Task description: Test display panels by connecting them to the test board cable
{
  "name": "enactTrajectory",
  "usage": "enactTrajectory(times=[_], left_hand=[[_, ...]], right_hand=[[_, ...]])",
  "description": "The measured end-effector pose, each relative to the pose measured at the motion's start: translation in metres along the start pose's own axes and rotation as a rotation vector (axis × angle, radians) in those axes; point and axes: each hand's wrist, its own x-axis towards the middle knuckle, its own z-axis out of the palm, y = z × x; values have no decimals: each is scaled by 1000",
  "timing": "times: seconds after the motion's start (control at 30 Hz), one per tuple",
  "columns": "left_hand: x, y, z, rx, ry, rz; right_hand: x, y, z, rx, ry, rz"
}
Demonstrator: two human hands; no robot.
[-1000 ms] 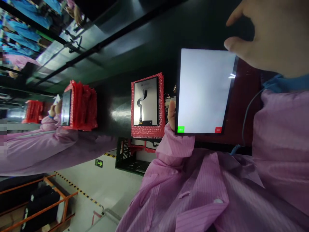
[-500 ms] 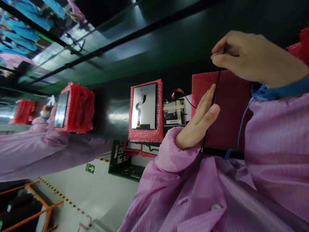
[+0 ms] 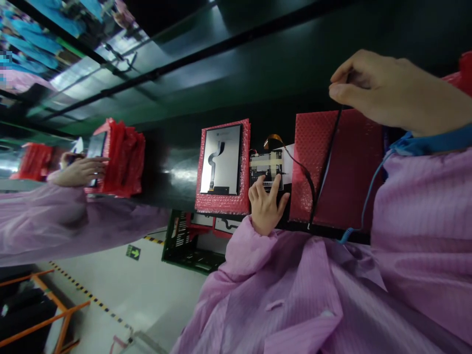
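Note:
My right hand (image 3: 383,88) pinches the upper end of a thin black panel (image 3: 327,158), which looks like a screen seen nearly edge-on. The panel stands tilted over a red bubble-wrap sheet (image 3: 305,132); a dark red glossy area shows to its right. A thin cable (image 3: 295,160) runs from the panel to a small circuit board (image 3: 263,162) with tan tape. On that board's lower part my left hand (image 3: 266,204) rests its fingertips, fingers apart. Left of the board lies a silver-backed display (image 3: 226,162) with a black ribbon cable, on red bubble wrap (image 3: 221,205).
Further left stands a stack of red bubble-wrap packs (image 3: 125,162), with a co-worker's hand (image 3: 83,171) at it. A green crate (image 3: 173,246) sits below the bench edge. A blue cord (image 3: 368,189) hangs from my right wrist.
My left hand has left the panel's edge and moved left onto the circuit board. My right hand keeps its pinch on the panel. The co-worker's hand has come over the red stack.

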Motion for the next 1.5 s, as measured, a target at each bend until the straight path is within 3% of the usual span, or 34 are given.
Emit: enactTrajectory(times=[0.43,0.5,0.57,0.67,0.8,0.97,1.1,1.2,1.27,1.37,1.43,1.5], left_hand=[[6,3,8,25,46,-11],[4,1,10,-17,89,60],[2,-1,11,-75,98,225],[4,-2,11,-126,-10,448],[8,-2,12,-167,-138,485],[9,-3,10,-224,-134,484],[8,-5,12,-258,-107,487],[8,-6,14,-244,-120,495],[8,-5,14,-215,-119,504],[12,-3,7,-208,-49,544],[20,-2,-1,-258,50,559],[36,-3,-9,-331,207,536]], right_hand=[[-5,-4,-1,-54,5,14],[-13,-9,-2,-49,88,78],[-26,-15,-1,-66,164,172],[-49,-18,-4,-76,178,308],[-75,-8,-15,-82,214,392],[-72,17,-10,104,368,377],[-51,37,18,383,274,463],[-45,51,30,308,155,470],[-46,58,33,72,163,443],[-46,60,41,-203,299,323],[-43,53,53,-170,304,134],[-37,42,69,-31,142,-100]])
